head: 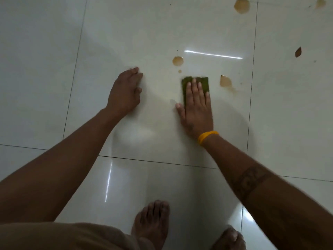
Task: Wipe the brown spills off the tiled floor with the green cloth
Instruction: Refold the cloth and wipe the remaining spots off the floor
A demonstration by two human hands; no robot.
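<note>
The green cloth (196,85) is lying flat on the tiled floor (180,29), on the big central tile, right of its middle and nearer its right grout line than its left.

Nearest the camera, two bare feet are standing on the tile below, just past that tile's near grout line, with a fold of tan clothing at the bottom edge; the person is bending forward over the work.

The right hand (197,107), wearing a yellow wristband (207,137), is pressing down on the cloth with palm flat and fingers stretched and close together, so nothing is being gripped; the open palm is probably spreading pressure for wiping. Only the cloth's far end and left edge are showing past the fingers.

The left hand (126,89) is resting on the bare tile toward its left side, fingers loosely curled, holding nothing, likely bracing the lean.

Just beyond the cloth a round brown spill (177,61) and a tiny drop (179,71) are waiting; another spill (225,81) is sitting just right of the cloth. Farther off, a larger stain (241,5) is lying near the tile's far right corner, and more marks are sitting on the next tile to the right. Most wiping appears to remain.
</note>
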